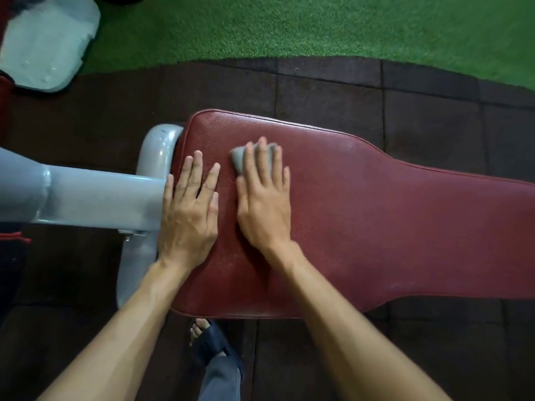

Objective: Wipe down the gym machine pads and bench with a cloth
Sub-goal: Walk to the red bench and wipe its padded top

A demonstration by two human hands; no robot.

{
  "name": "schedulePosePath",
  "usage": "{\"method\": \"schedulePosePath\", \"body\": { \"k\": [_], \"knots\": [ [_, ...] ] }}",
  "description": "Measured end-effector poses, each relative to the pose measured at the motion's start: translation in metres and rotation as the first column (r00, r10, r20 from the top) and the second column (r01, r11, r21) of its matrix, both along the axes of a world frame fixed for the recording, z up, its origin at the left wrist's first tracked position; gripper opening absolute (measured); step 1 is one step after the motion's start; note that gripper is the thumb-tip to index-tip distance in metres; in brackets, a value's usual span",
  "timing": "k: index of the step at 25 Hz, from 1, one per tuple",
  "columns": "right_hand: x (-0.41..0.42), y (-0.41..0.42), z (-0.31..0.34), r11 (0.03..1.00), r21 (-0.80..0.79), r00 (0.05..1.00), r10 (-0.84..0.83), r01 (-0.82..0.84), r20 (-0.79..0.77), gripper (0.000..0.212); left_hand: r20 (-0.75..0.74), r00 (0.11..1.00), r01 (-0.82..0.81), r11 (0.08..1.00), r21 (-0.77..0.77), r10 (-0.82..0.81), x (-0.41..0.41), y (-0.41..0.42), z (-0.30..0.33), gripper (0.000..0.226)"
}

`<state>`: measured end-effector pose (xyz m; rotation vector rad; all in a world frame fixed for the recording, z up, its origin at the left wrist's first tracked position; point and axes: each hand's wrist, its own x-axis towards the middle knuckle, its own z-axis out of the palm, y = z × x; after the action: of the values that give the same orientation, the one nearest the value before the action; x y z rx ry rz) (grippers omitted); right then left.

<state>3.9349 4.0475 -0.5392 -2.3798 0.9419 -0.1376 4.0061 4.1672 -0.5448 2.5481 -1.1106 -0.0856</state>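
Observation:
A dark red padded bench [376, 215] lies across the middle of the view, wide at its left end and narrowing to the right. My right hand [263, 198] lies flat with straight fingers on a small grey cloth [238, 161], pressing it onto the wide part of the pad; most of the cloth is hidden under the fingers. My left hand [189, 209] rests flat and open on the pad's left edge, just beside the right hand, with nothing in it.
A grey metal frame tube [95, 198] joins the bench at its left end. Another grey machine plate [43, 44] stands at the top left. Dark rubber floor tiles [333, 91] surround the bench, green turf [289, 24] lies beyond. My sandalled foot [208, 337] stands under the near edge.

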Motion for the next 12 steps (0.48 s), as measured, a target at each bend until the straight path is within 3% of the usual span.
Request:
{"method": "schedulePosePath", "body": {
  "k": [2, 4, 6, 7, 9, 12],
  "knots": [
    [-0.045, 0.028, 0.015, 0.951, 0.269, 0.985, 0.122, -0.152, 0.124, 0.054, -0.076, 0.997, -0.019, 0.999, -0.034, 0.016, -0.001, 0.0, 0.005, 0.054],
    [-0.084, 0.006, 0.017, 0.913, 0.402, 0.968, -0.041, -0.064, 0.247, 0.054, -0.124, 0.989, -0.088, 0.994, -0.059, 0.08, -0.014, -0.002, 0.015, 0.056],
    [-0.114, -0.043, 0.003, 0.956, 0.262, 0.974, -0.175, 0.134, 0.143, 0.056, -0.089, 0.986, -0.146, 0.989, -0.035, 0.143, -0.048, -0.009, 0.022, 0.057],
    [-0.127, -0.064, -0.004, 0.978, 0.135, 0.985, -0.166, 0.157, 0.057, 0.057, -0.067, 0.988, -0.138, 0.99, 0.0, 0.138, -0.07, -0.016, 0.021, 0.058],
    [-0.145, -0.08, -0.017, 0.995, -0.073, 0.994, -0.073, 0.066, -0.087, 0.059, -0.008, 0.995, -0.097, 0.989, 0.108, 0.098, -0.101, -0.038, 0.012, 0.061],
    [-0.149, -0.074, -0.024, 0.984, -0.176, 0.989, -0.054, 0.029, -0.135, 0.059, 0.091, 0.996, -0.027, 0.978, 0.208, 0.008, -0.074, -0.087, -0.004, 0.064]
  ]
}}
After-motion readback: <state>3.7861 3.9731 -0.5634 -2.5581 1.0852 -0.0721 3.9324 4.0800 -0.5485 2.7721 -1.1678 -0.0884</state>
